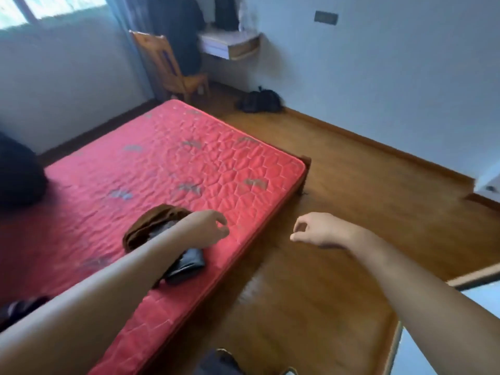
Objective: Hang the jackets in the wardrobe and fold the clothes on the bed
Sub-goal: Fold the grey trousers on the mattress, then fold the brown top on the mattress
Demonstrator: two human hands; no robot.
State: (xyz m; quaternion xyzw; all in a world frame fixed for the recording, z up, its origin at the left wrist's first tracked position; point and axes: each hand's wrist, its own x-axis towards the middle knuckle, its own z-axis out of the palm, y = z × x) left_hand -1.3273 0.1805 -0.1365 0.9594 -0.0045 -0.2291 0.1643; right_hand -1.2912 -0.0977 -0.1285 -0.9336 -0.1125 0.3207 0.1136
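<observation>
The mattress (189,158) edge ran between the hands, wooden floor (351,212) spreading wide beneath the right hand (319,230). Both arms reached forward, the left hand (209,228) and the right loosely curled, holding nothing. Clothes (146,228) lay under the left forearm.

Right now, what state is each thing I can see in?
Mattress, no sheet.
Left hand, loosely curled, empty, over the mattress.
Right hand, loosely curled, empty, over the floor.
Brown garment, bunched on the mattress.
Black garment, folded, near the mattress edge.
Chair, upright.
</observation>
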